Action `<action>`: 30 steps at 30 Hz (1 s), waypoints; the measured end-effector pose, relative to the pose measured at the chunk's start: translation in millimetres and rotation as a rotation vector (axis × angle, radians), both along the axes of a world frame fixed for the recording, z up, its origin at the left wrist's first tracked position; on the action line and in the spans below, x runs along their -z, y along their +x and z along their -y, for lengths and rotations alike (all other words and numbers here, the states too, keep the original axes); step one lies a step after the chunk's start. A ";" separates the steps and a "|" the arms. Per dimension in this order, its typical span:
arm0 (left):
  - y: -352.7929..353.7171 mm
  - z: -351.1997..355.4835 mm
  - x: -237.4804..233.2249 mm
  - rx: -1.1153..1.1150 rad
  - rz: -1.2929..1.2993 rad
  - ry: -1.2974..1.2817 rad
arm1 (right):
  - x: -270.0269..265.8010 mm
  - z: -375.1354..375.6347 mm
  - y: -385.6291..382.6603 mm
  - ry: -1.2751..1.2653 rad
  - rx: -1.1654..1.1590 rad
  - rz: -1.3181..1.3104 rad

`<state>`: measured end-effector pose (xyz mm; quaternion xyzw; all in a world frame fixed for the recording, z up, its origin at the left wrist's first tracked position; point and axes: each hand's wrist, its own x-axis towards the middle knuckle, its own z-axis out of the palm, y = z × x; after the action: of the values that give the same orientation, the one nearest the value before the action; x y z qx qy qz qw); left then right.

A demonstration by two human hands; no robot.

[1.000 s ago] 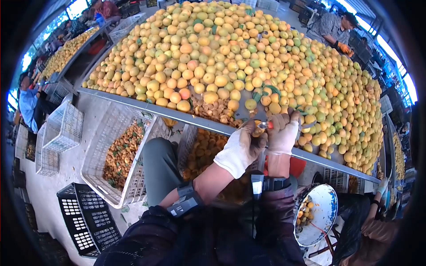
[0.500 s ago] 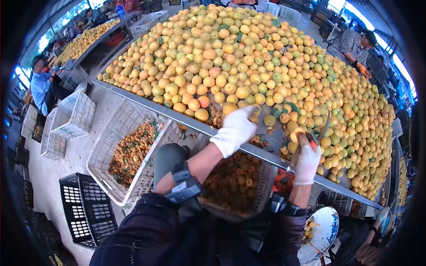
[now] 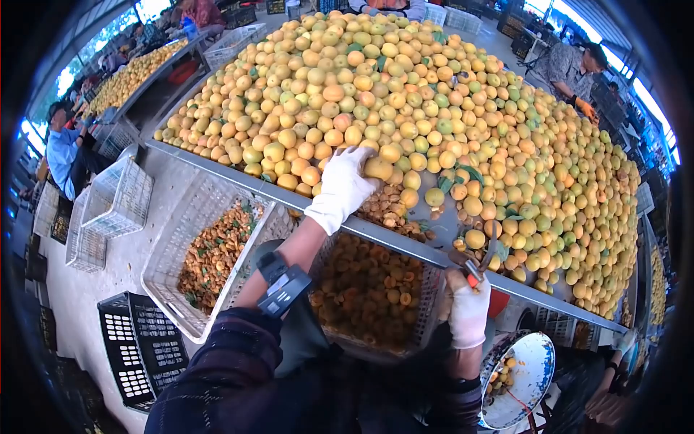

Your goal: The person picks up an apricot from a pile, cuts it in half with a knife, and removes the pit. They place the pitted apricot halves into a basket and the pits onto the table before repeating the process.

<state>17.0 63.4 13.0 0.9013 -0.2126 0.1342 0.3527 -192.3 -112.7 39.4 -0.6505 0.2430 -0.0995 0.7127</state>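
My left hand [image 3: 341, 189], in a white glove, reaches over the table edge into the pile of apricots [image 3: 426, 108]. Its thumb and fingers close around a yellow apricot [image 3: 377, 168] at the front of the pile. Beside that hand lies a small heap of brownish pits or scraps [image 3: 387, 206]. My right hand [image 3: 468, 307], also gloved with bare fingertips, is at the table's front edge, wrapped round a curved knife [image 3: 493, 247] with a red part near the grip. Below, between my knees, a crate [image 3: 428, 318] holds halved apricots.
A metal rim [image 3: 289, 199] edges the table. White crates [image 3: 170, 289] stand at left, one with orange scraps, near a black crate [image 3: 137, 347]. A white basin [image 3: 535, 376] with fruit pieces is at lower right. Other people [image 3: 571, 72] sit around the tables.
My left hand has moved left along the pile and closed on an apricot. My right hand, with the knife, has dropped down and left to the table edge. The view has shifted slightly.
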 end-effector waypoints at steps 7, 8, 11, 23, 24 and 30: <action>-85.8 27.3 -25.6 0.411 -0.388 -0.683 | -6.4 -11.4 30.3 0.370 -0.099 0.142; -100.9 33.4 -25.8 0.440 -0.407 -0.720 | -7.8 -14.1 31.7 0.366 -0.094 0.172; -121.6 32.3 -27.8 0.554 -0.692 -0.908 | -7.8 -7.5 22.5 0.423 -0.072 0.210; -154.6 42.2 -7.3 0.740 -1.291 -1.599 | -25.6 13.9 -48.9 0.085 -0.122 0.225; -155.3 45.8 -1.6 0.743 -1.356 -1.624 | -24.5 9.1 -56.7 0.029 -0.151 0.222; -182.6 59.6 -2.4 0.642 -1.339 -1.618 | -2.2 -21.0 -79.7 -0.387 -0.033 0.138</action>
<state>-165.6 3.8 15.4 0.1965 -0.0518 -0.3804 0.9022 -271.9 -91.8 41.6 -0.7709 0.1593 -0.1767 0.5908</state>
